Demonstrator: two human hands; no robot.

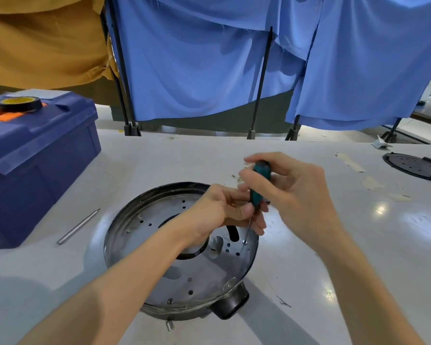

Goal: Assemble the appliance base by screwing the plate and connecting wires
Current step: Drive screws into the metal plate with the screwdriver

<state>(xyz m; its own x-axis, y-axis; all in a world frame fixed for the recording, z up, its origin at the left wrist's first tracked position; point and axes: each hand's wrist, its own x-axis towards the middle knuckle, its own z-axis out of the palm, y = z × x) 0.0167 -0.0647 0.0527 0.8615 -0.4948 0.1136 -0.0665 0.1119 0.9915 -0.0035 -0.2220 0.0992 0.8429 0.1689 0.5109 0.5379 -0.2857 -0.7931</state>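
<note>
A round black appliance base lies upside down on the white table, with a perforated metal plate set inside it. My right hand grips the teal handle of a screwdriver held nearly upright. Its thin shaft runs down to a small screw near the plate's right edge. My left hand reaches across the plate, and its fingers curl round the lower part of the screwdriver, steadying it. No wires are visible.
A blue toolbox with a tape roll on top stands at the left. A loose metal bit lies beside it. A black round cover sits at the far right. Blue cloth screens stand behind the table.
</note>
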